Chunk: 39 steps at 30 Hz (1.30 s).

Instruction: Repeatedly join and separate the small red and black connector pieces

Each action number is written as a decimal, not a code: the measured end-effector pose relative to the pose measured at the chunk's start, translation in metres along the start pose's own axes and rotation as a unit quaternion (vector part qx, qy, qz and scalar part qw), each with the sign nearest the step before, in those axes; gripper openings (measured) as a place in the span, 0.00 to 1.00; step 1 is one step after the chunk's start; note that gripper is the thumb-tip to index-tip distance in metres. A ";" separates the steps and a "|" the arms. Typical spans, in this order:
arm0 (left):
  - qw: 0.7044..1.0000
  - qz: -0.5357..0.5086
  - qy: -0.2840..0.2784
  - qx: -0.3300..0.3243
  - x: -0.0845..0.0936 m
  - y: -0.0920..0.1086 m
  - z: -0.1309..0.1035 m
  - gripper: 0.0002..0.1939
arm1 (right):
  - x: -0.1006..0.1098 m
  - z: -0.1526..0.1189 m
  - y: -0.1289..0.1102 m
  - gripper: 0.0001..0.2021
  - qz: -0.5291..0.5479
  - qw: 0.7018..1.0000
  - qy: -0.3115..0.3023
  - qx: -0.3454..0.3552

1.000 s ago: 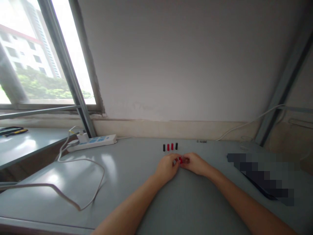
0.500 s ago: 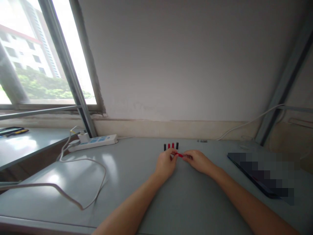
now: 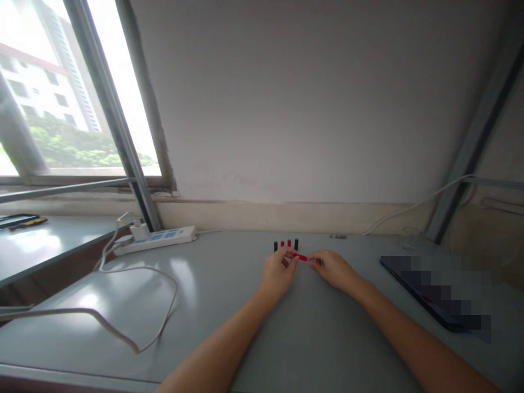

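Red piece (image 3: 302,257) between both hands (image 3: 278,274)

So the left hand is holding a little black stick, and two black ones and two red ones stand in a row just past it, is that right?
Not quite: the little stick in the left hand is red, not black, as the head view shows. Two black ones and two red ones do stand in a row just past it.
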State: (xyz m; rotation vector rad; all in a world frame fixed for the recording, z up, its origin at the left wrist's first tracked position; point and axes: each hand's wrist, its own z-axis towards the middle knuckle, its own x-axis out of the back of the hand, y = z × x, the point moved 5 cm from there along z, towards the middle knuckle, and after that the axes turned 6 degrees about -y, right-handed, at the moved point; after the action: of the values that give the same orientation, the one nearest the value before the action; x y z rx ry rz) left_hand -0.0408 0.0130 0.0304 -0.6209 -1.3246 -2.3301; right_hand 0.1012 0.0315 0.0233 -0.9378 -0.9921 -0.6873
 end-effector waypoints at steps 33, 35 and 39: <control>0.986 0.116 -0.117 0.012 -0.016 -0.007 -0.004 0.10 | -0.016 0.041 0.041 0.03 0.118 0.982 0.042 -0.144; 0.986 0.121 -0.116 0.011 -0.016 -0.006 -0.005 0.10 | -0.019 0.042 0.041 0.04 0.108 0.982 0.043 -0.148; 0.984 0.128 -0.120 0.014 -0.017 -0.006 -0.005 0.10 | -0.021 0.044 0.040 0.06 0.098 0.983 0.041 -0.147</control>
State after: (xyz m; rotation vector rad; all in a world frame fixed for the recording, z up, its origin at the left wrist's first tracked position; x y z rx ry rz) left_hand -0.0311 0.0136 0.0151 -1.0251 -1.2881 -2.0761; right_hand 0.1086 0.0903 0.0014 -1.2385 -0.7229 -0.7110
